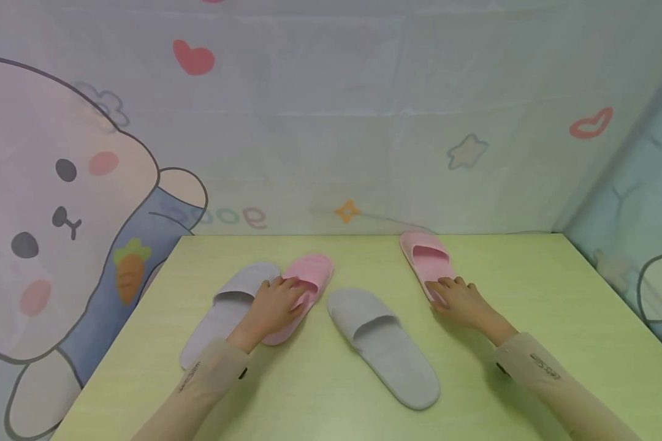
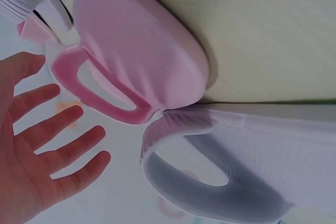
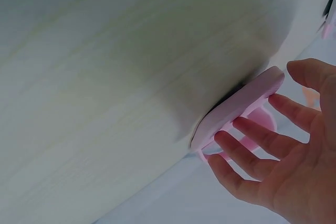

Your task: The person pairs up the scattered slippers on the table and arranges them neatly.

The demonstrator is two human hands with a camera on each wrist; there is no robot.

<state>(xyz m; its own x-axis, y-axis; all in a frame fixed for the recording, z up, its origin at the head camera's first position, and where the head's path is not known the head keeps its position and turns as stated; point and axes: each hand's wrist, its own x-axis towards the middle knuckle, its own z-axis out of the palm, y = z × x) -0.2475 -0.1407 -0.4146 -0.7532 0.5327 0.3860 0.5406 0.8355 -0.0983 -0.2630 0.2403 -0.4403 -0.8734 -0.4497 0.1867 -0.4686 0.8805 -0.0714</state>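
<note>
The left pink slipper lies toe away on the bench, its middle partly hidden by the left hand. That hand's fingers are spread and relaxed, gripping nothing; the left wrist view shows them just beside the slipper. The right pink slipper lies at the bench's far edge, its heel partly covered by the right hand, whose loosely extended fingers are at its rim; whether they touch it is hard to tell. Against the left pink slipper lies the left grey slipper, its side partly behind the left hand. The right grey slipper lies in full view between the hands. Behind, the backdrop carries a bear cut off at the left; lettering on both sleeves is too small to read.
</note>
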